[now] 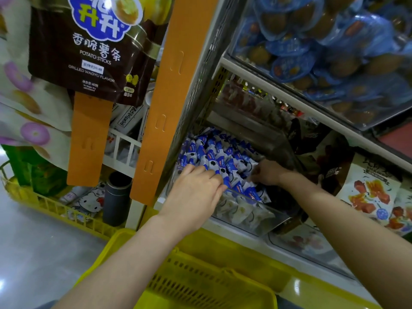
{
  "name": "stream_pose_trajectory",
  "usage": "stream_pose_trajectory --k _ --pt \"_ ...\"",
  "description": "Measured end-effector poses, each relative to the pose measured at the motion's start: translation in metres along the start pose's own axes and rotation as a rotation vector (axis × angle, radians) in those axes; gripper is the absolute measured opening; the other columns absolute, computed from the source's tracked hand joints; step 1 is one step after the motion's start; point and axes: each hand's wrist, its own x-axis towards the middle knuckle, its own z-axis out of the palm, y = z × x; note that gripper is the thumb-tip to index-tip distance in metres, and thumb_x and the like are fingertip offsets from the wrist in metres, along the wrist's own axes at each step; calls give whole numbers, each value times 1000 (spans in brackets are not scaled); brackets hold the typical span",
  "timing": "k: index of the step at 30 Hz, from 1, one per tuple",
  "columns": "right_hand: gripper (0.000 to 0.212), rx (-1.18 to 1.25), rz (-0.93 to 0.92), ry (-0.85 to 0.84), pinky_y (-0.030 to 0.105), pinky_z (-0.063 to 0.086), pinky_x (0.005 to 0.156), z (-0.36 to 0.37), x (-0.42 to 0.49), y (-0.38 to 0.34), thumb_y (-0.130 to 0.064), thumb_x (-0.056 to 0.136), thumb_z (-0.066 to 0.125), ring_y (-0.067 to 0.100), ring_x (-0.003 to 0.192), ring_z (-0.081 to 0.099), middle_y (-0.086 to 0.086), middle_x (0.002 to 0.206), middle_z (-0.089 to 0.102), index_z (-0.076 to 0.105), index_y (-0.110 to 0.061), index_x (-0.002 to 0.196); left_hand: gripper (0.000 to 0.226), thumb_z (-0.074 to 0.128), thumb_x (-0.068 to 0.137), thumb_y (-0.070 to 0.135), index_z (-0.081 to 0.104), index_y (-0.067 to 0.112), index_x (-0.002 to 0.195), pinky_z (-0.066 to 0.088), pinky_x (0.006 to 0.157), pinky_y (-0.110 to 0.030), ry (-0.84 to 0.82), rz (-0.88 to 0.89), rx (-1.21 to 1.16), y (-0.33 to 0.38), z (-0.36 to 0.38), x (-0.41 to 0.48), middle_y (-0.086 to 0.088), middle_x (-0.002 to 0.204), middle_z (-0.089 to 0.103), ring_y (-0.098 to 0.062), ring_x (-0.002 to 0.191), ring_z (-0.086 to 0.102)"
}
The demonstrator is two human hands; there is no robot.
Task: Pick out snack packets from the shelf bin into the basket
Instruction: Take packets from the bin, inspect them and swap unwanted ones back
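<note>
We have our left hand (196,188) and right hand (268,172) in the bin (247,219), on packets (214,155) standing in rows. Left fingers (209,176) lie together, nearly straight; right fingers (256,175) curl, grip unclear. The basket (200,277) sits below the bin, nearer our left hand.

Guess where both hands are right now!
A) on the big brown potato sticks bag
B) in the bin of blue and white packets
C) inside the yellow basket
B: the left hand and right hand both reach among the blue and white packets in the clear bin.
</note>
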Motion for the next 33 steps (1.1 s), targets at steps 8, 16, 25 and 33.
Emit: stream_pose_trajectory --k 8,16,25,33 --pt "17 147 60 154 31 50 82 -4 -8 1 -18 85 65 21 94 62 8 103 68 69 -6 96 33 30 98 34 60 23 106 23 88 -28 26 -20 -23 3 0 -1 5 103 64 -14 97 51" --pt "19 -4 -84 649 30 41 66 -21 -68 8 -25 94 48 27 92 60 7 102 65 64 -17 100 18 45 95 15 58 23 105 26 83 -20 137 -124 -408 17 -8 -6 17 100 50 -4 100 40" --pt "4 435 -505 861 29 46 66 29 -153 -12 -26 87 61 10 77 54 -9 79 55 62 -22 85 21 46 93 35 57 19 101 48 81 -26 53 -679 -1362 54 -15 -21 1 92 64 -13 85 61" --pt "17 982 -451 372 15 45 76 87 -163 -25 -26 91 54 -7 79 52 -16 92 55 46 -23 106 18 53 93 17 54 14 110 48 82 -37 -50 -716 -1231 55 -7 -49 -14 100 64 -22 88 60"
